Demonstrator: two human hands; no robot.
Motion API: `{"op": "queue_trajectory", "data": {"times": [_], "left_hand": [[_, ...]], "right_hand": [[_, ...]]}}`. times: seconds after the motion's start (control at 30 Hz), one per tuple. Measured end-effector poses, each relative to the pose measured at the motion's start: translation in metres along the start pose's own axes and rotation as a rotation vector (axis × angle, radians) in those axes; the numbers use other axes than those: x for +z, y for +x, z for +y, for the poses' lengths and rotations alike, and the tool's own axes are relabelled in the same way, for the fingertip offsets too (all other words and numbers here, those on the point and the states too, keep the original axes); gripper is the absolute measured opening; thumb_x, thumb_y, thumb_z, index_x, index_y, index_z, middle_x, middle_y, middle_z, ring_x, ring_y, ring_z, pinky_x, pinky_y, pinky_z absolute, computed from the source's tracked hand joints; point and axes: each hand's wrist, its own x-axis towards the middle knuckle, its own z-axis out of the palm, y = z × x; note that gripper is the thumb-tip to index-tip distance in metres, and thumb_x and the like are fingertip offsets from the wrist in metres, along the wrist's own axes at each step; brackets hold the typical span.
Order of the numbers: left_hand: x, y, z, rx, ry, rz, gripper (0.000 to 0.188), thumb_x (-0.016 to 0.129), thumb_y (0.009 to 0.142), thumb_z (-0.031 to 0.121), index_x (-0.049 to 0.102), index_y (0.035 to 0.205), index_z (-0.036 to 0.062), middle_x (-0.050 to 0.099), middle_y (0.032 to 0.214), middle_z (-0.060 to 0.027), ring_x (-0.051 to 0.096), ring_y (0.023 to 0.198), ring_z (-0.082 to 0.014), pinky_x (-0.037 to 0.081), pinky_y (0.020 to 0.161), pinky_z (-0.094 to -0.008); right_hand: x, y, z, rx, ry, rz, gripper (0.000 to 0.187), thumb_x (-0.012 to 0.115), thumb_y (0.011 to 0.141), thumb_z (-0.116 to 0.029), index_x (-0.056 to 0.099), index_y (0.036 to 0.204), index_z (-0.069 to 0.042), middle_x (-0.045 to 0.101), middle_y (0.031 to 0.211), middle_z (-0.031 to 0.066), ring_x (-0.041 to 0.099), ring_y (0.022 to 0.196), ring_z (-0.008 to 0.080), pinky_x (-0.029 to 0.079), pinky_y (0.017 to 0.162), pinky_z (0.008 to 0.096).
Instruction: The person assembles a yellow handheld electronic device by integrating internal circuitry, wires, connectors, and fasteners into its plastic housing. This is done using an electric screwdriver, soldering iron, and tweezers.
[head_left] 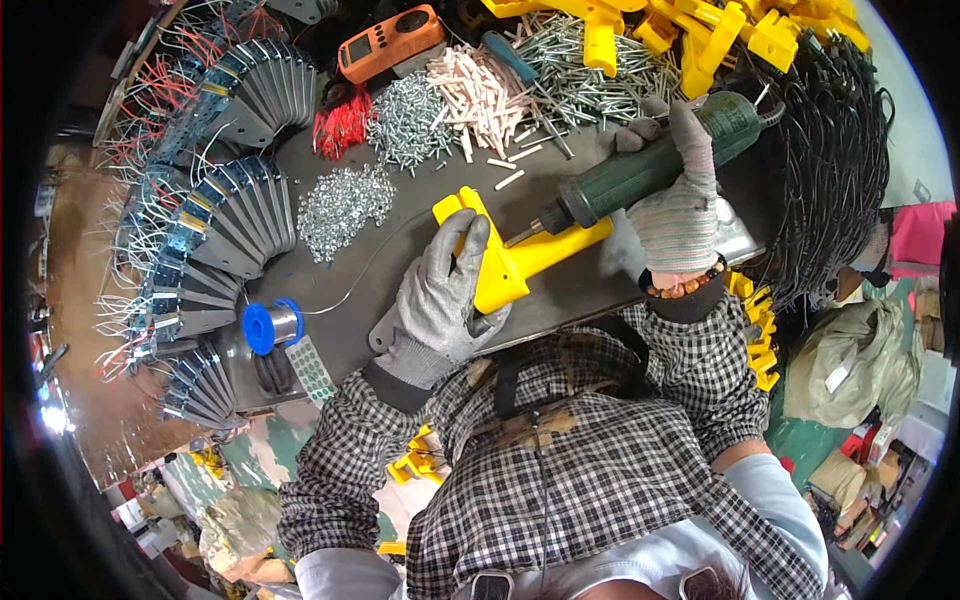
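Observation:
In the middle of the bench I hold a yellow plastic housing (497,262) in my gloved left hand (440,285), its fingers wrapped over the near side. My right hand (675,195), gloved too, is closed around a dark green electric screwdriver (655,160). The screwdriver lies tilted, its bit (522,236) pointing down-left at the housing's face; whether the tip touches a screw cannot be made out. Part of the housing's handle passes beneath the screwdriver's nose.
Piles of screws (408,120), nuts (342,208) and pale pegs (478,92) lie beyond my hands. Fanned grey plates with wires (240,215) stand at left, near a blue solder spool (272,326). Black cables (830,170) hang at right; yellow housings (700,40) are heaped behind.

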Motion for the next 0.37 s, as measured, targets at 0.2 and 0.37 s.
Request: {"op": "queue_trajectory", "data": {"times": [0.2,0.37], "left_hand": [[0.0023,-0.0034,-0.0004,-0.011,0.047,0.030,0.106,0.079,0.070,0.019,0.015,0.155,0.0165,0.039,0.136,-0.0235,0.053,0.114,-0.0434,0.050,0.090,-0.0473],[0.0049,-0.0056,-0.0029,0.019,0.099,0.039,0.106,0.076,0.072,0.028,0.012,0.155,0.0156,0.038,0.142,-0.0185,0.055,0.113,-0.0379,0.051,0.087,-0.0476]], "right_hand": [[-0.0048,0.0046,0.0034,0.032,-0.010,0.003,0.032,0.074,0.085,-0.027,0.059,0.104,-0.007,0.052,0.085,0.0010,0.056,0.080,0.0172,0.052,0.080,0.0376],[-0.0028,0.0012,0.0044,0.029,0.002,0.011,0.028,0.071,0.087,-0.026,0.059,0.103,-0.006,0.052,0.084,0.0012,0.056,0.079,0.0169,0.052,0.079,0.0378]]}}
